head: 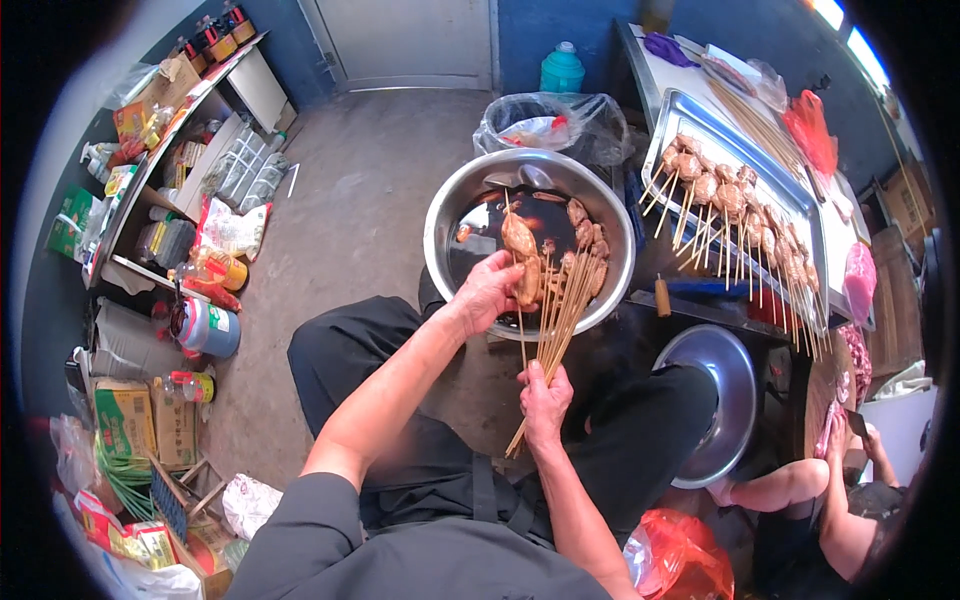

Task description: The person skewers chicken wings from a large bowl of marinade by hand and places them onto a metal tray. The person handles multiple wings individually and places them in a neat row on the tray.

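A wide steel basin (439,217) with dark liquid and pieces of marinated meat, seemingly chicken wings, lies before me. Over its middle my left hand (495,292) holds pieces of meat (519,234), with a skewer through them whose tip shows above. My right hand (545,397) grips the lower end of that skewer and a fanned bundle of wooden skewers (566,319), whose upper ends lie over the basin among the meat. At the right, a steel tray (739,131) bears many loaded skewers (729,196), their bare ends pointing over its near edge.
An empty metal bowl (731,382) stands by my right knee. Behind the basin is a plastic-lined container (607,127). Shelves (120,217) with bottles and packages line the left. Another person (847,517) handles meat with a cleaver at the lower right.
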Demonstrator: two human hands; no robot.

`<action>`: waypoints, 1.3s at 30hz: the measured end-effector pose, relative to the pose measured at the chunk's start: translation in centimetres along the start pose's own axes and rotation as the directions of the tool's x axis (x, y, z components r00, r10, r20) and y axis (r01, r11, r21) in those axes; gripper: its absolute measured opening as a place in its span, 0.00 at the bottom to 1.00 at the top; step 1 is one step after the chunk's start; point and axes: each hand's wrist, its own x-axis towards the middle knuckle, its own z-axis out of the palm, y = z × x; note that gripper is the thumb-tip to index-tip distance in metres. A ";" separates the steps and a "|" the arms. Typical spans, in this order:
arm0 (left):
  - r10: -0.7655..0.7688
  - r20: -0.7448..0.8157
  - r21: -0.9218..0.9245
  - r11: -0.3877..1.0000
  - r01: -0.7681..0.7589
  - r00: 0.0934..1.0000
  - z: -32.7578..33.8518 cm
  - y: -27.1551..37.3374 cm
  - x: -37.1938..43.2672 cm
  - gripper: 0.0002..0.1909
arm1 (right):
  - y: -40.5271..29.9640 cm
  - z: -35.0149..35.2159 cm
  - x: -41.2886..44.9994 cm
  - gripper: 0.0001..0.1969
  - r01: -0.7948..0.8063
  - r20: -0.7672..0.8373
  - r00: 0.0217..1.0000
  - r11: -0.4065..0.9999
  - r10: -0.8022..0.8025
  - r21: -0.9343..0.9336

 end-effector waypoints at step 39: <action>0.199 -0.247 -0.049 0.975 -0.218 0.948 -1.9 0.9 1.3 0.15 | 0.4 -0.4 -1.6 0.08 -0.100 0.167 0.980 0.992 0.111 -0.070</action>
